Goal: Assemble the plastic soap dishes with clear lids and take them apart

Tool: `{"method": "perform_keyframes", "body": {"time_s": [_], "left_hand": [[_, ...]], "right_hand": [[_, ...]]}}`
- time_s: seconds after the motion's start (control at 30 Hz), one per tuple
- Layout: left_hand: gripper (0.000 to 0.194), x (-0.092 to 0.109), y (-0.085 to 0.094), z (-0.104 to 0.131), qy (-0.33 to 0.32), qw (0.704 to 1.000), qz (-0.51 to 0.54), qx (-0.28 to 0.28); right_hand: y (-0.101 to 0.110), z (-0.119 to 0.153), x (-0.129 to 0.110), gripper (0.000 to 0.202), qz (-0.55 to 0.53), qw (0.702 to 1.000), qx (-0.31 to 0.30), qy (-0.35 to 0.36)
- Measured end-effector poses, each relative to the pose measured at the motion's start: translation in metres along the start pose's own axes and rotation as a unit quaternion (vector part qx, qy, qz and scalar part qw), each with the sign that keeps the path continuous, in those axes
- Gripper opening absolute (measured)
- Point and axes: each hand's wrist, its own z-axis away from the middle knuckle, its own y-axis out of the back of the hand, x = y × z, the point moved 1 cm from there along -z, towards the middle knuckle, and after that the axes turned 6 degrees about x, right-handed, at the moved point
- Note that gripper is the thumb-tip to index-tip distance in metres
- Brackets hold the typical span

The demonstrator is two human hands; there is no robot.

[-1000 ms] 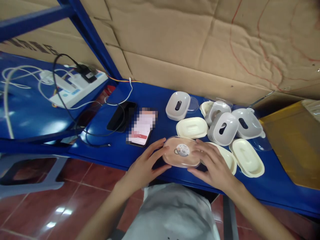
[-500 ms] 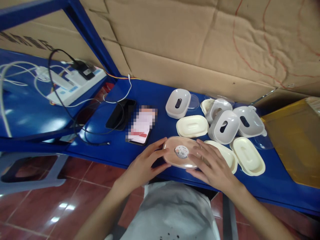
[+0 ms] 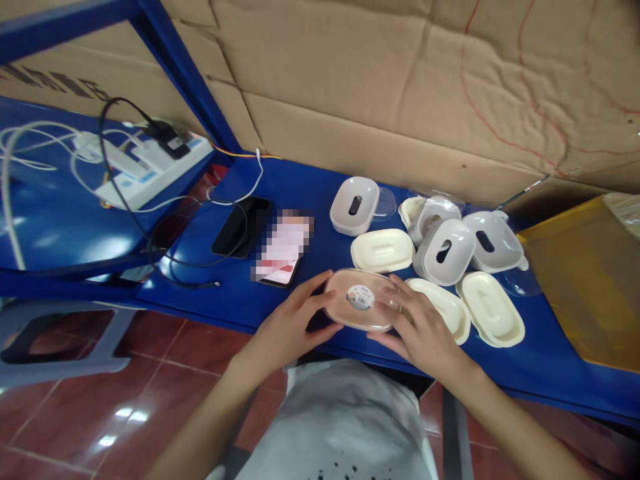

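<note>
Lit phone [image 3: 285, 250]: landmark for all places here; lies screen up on the blue table [image 3: 225, 307].
Pink box [image 3: 356, 317]: one, with a clear cover, round label [image 3: 361, 297] facing up; right of the lit phone and nearer you. Whether it rests on the table or is just off it cannot be told.
Left hand [image 3: 290, 323]: your thumb and fingers parted about the box's left end, gripping its edge.
Right hand [image 3: 425, 327]: your fingers spread over the right end, thumb at the near edge; gripping likewise.
Two-ended hold: best matched on both sides; let neither end outpull the other, so the box should stay level.
Clear cover: likely to flex; you would do well to bear on its rim, not the middle.
Cream trays [image 3: 383, 251]: at least three, right of the lit phone, two of them farther right; mind your right knuckles, which may brush the nearest.
Grey-white boxes [image 3: 450, 250]: several, slotted, right of the lit phone and mostly farther from you; allow your fingers room.
Dark phone [image 3: 235, 230]: just left of the lit phone, cable across it; steer your left wrist wide.
</note>
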Motion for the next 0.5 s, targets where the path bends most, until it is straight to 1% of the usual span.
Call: {"method": "perform_keyframes", "body": {"time_s": [0.07, 0.13, 0.2, 0.27, 0.33, 0.4, 0.5], "left_hand": [[0.057, 0.001, -0.001, 0.0, -0.015, 1.0, -0.02, 0.009], [0.061, 0.002, -0.001, -0.002, -0.046, 0.998, -0.05, 0.016], [0.064, 0.004, 0.0, -0.005, -0.076, 0.993, -0.085, 0.009], [0.064, 0.006, 0.001, -0.008, -0.093, 0.989, -0.116, -0.003], [0.062, 0.007, 0.003, -0.01, -0.091, 0.986, -0.139, -0.003], [0.06, 0.008, 0.004, -0.01, -0.083, 0.984, -0.155, 0.013], [0.06, 0.009, 0.007, -0.011, -0.074, 0.984, -0.162, 0.028]], "right_hand": [[-0.002, 0.001, -0.001, 0.047, 0.005, 1.0, -0.003, -0.003], [-0.005, 0.002, -0.001, 0.047, 0.003, 1.0, -0.01, -0.008], [-0.007, 0.002, 0.0, 0.048, -0.01, 1.0, -0.022, -0.002], [-0.006, 0.001, 0.002, 0.054, -0.024, 0.999, -0.037, 0.015], [-0.003, 0.002, 0.004, 0.061, -0.028, 0.998, -0.049, 0.021], [0.002, 0.006, 0.005, 0.063, -0.025, 0.998, -0.052, 0.002], [0.012, 0.021, 0.004, 0.057, -0.012, 0.997, -0.057, -0.055]]}}
